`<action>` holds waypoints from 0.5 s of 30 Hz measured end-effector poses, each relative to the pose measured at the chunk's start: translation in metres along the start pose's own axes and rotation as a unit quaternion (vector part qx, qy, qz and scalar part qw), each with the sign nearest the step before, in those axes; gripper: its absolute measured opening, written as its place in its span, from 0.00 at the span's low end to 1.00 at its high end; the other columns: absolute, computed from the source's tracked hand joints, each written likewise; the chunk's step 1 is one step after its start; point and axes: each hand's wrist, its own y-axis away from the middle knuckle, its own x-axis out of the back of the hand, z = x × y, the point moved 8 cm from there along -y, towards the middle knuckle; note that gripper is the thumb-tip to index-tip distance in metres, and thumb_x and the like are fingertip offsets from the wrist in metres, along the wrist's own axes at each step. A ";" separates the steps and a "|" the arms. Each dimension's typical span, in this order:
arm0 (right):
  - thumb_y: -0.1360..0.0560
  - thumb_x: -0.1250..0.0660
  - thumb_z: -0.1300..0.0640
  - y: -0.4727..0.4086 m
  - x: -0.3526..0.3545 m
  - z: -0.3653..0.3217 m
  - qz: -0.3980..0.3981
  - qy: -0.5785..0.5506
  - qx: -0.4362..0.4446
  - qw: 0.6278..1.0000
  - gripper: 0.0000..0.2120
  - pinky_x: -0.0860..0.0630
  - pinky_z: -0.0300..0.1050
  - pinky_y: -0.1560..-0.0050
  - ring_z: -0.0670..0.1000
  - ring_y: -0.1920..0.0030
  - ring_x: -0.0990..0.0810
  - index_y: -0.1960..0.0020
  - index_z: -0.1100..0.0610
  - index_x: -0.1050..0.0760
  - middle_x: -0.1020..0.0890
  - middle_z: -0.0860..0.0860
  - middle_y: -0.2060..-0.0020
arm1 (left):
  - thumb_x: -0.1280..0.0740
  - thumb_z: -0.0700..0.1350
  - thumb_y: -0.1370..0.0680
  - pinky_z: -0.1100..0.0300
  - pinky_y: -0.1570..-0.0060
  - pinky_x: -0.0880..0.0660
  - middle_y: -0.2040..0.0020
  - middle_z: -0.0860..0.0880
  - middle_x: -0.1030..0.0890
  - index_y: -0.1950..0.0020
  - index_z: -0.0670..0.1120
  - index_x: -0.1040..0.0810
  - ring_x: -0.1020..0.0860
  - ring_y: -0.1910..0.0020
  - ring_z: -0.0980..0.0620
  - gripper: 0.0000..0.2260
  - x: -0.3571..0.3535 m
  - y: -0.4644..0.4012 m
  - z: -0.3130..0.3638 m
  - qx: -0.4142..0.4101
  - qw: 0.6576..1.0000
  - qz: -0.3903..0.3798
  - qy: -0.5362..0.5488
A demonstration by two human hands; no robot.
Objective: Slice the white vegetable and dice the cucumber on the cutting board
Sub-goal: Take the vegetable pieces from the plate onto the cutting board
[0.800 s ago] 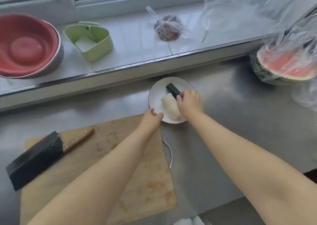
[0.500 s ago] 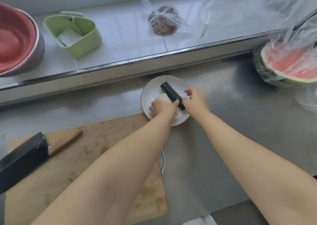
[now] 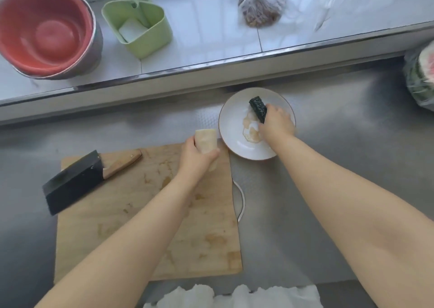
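Rectangular wooden cutting board (image 3: 145, 213), partly hidden under forearms. Round white plate (image 3: 231, 129) at its two o'clock. Left hand (image 3: 196, 159) wrapped around pale white vegetable chunk (image 3: 206, 141) above board's far right corner. Right hand (image 3: 277, 122) pinching dark green cucumber piece (image 3: 257, 108) over plate; fingertips blurred.

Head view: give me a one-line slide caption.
Left hand lifts white vegetable over cutting board; right hand grips cucumber.

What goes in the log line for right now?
left hand: holds white vegetable | right hand: grips cucumber over plate | cutting: not yet
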 end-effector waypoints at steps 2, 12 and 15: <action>0.26 0.35 0.53 0.008 0.000 -0.005 0.005 -0.035 -0.022 0.999 0.22 0.30 0.49 0.51 0.58 0.42 0.27 0.34 0.56 0.33 0.27 0.55 0.40 | 0.25 0.43 0.31 0.66 0.63 0.31 0.51 0.56 0.26 0.40 0.50 0.32 0.26 0.57 0.64 0.23 0.027 0.005 -0.019 -0.007 0.999 0.033 -0.006; 0.28 0.31 0.49 0.143 -0.096 -0.123 -0.099 -0.138 0.134 0.976 0.26 0.25 0.48 0.50 0.50 0.43 0.24 0.32 0.50 0.35 0.23 0.47 0.42 | 0.29 0.44 0.31 0.52 0.38 0.35 0.36 0.44 0.29 0.32 0.46 0.33 0.33 0.37 0.43 0.28 0.123 0.009 -0.101 -0.001 0.971 0.070 -0.229; 0.27 0.31 0.49 0.162 -0.124 -0.141 -0.085 -0.087 0.125 0.985 0.28 0.26 0.49 0.45 0.51 0.40 0.26 0.30 0.51 0.37 0.25 0.49 0.39 | 0.29 0.45 0.30 0.53 0.37 0.37 0.34 0.46 0.33 0.30 0.49 0.34 0.36 0.35 0.43 0.29 0.140 0.011 -0.124 -0.001 0.965 0.046 -0.259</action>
